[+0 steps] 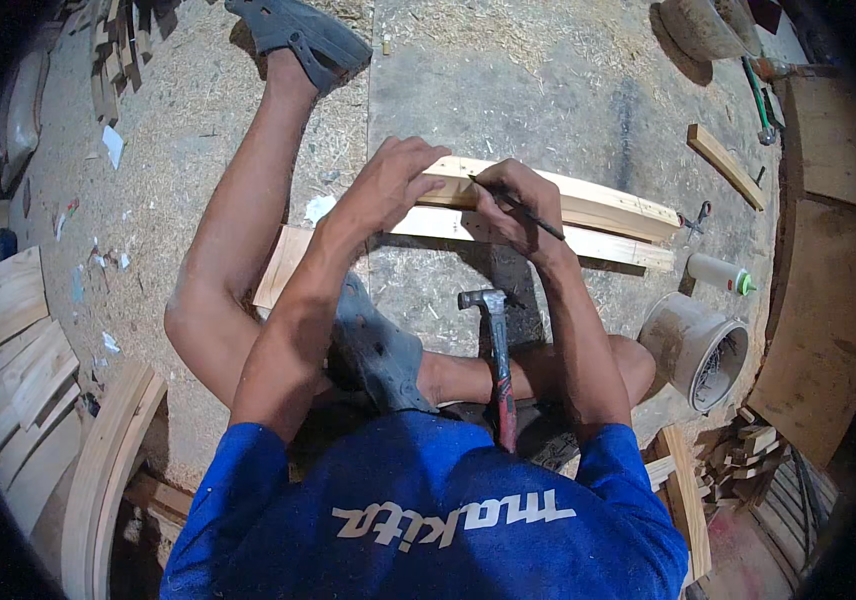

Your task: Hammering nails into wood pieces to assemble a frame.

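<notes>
Head view: a pale wooden board [608, 205] lies on the floor across the space ahead of the person, a few small dark dots on its upper face. The right hand [520, 200] grips a dark pencil [538, 220] between closed fingers, the point against the board toward its left end. The left hand [385, 188] rests on that left end, fingers bent over the top and thumb on the near side; whether they close around underneath, I cannot tell.

Just beside the board, on the person's side, runs a second pale strip [598, 247]. Nearer the person than both is a hammer [500, 345] with a red and dark handle, close to a grey clog [378, 340]. A short plank [283, 265] sits off the board's left end, partly behind the left forearm.

Just past the board's right end lies a small tool [695, 218] with red on it; near it, toward the person, are a white bottle [716, 271] with a green cap and a whitish bucket [673, 345] with thin pieces inside. Beyond the board's right end, away from the person, is a loose wooden stick [726, 166]. Wood shavings [548, 45] litter the floor on the board's far side.
</notes>
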